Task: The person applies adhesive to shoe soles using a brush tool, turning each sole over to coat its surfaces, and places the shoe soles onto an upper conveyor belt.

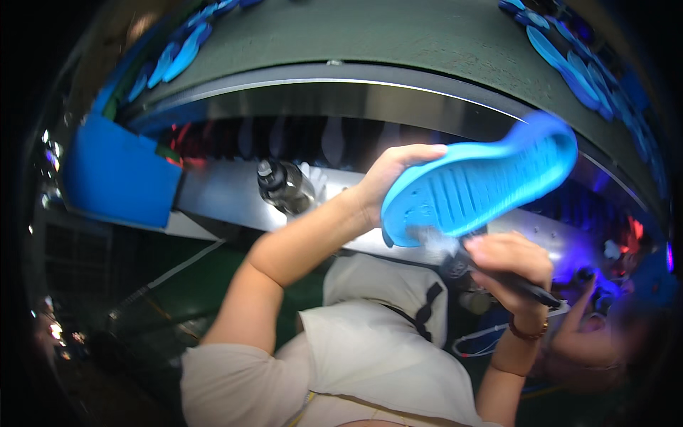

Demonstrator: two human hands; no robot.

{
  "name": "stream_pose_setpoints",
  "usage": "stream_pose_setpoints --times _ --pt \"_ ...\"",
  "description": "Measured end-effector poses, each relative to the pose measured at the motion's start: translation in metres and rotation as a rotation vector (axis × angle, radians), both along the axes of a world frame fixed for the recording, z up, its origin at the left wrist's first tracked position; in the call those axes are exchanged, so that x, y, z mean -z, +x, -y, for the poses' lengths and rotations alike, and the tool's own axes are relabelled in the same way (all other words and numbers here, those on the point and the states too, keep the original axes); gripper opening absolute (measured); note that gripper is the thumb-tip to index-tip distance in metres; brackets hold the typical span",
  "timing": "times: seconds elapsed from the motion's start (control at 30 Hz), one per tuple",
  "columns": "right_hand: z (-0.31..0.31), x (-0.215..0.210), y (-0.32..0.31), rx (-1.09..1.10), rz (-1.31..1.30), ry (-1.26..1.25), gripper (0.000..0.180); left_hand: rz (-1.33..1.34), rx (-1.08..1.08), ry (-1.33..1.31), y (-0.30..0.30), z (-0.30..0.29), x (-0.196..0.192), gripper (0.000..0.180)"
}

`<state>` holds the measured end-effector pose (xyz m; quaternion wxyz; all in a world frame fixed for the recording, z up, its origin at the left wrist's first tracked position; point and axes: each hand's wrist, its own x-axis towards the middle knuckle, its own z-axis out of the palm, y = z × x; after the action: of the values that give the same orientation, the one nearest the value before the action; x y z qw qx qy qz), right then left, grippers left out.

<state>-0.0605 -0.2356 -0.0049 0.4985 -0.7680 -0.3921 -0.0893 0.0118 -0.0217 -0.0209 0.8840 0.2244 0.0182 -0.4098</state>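
My left hand [400, 169] grips the side of a bright blue shoe sole [473, 183] and holds it up at a tilt. Its ridged, rimmed face is turned toward me. In my right hand [514, 262] is a brush with a black handle [523, 286]. The pale bristles [437, 243] are blurred and lie at the lower left end of the sole, seeming to touch its rim. The sole's far end is also smeared by motion.
Ahead runs a dark green belt [356, 35] behind a metal edge, with blue soles [186, 53] at left and more soles [569, 67] at right. A clear bottle [286, 188] stands on the metal ledge [220, 196]. A blue panel [117, 174] is at left; another person's arm [580, 338] at right.
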Motion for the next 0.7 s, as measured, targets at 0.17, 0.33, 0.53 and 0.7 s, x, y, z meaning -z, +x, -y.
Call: stream_pose_setpoints --times 0.17,0.33,0.53,0.7 --pt "0.006 -0.012 -0.012 -0.259 -0.118 -0.435 0.024 0.116 0.323 0.459 -0.007 -0.004 -0.013 0.041" --pt "0.009 0.010 -0.005 -0.222 -0.203 -0.214 0.022 0.257 0.425 0.790 -0.017 -0.007 -0.047 0.053" --pt "0.034 0.002 0.008 -0.135 -0.173 -0.239 0.021 0.303 0.402 0.767 -0.014 -0.016 -0.039 0.063" --pt "0.019 -0.002 0.000 -0.105 -0.446 -0.118 0.023 0.170 0.284 0.484 -0.021 -0.038 0.001 0.060"
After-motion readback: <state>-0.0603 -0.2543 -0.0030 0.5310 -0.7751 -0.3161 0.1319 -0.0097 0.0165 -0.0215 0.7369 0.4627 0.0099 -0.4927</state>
